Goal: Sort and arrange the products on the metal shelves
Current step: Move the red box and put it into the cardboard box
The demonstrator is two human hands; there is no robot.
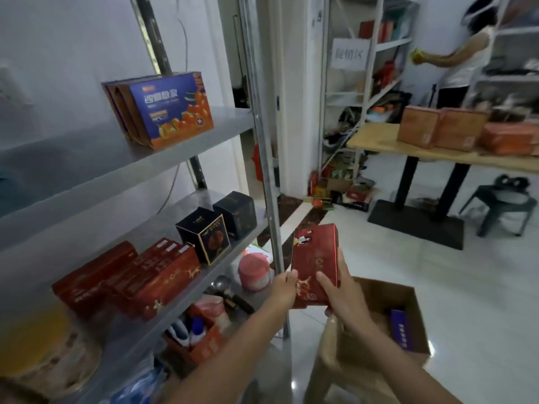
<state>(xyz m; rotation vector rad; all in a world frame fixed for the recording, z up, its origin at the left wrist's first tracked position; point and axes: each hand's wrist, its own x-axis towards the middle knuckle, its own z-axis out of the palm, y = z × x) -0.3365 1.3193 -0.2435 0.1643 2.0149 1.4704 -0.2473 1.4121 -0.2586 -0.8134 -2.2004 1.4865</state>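
Note:
Both hands hold a flat red box [316, 255] upright in front of the metal shelf's front post [269, 182]. My left hand [284, 288] grips its lower left edge; my right hand [339, 290] grips its lower right side, thumb on the front. On the middle shelf [180, 293] lie several matching red boxes [128, 278], with two black boxes [217, 225] behind them. A blue and orange box [166, 109] stands on the upper shelf [96, 167].
An open cardboard carton [388, 322] with a purple item sits on a stool under my right arm. A pink tub [253, 271] and a red crate of bottles [198, 333] sit lower down. A wooden table [379, 144] carries brown boxes; a person stands at far shelves.

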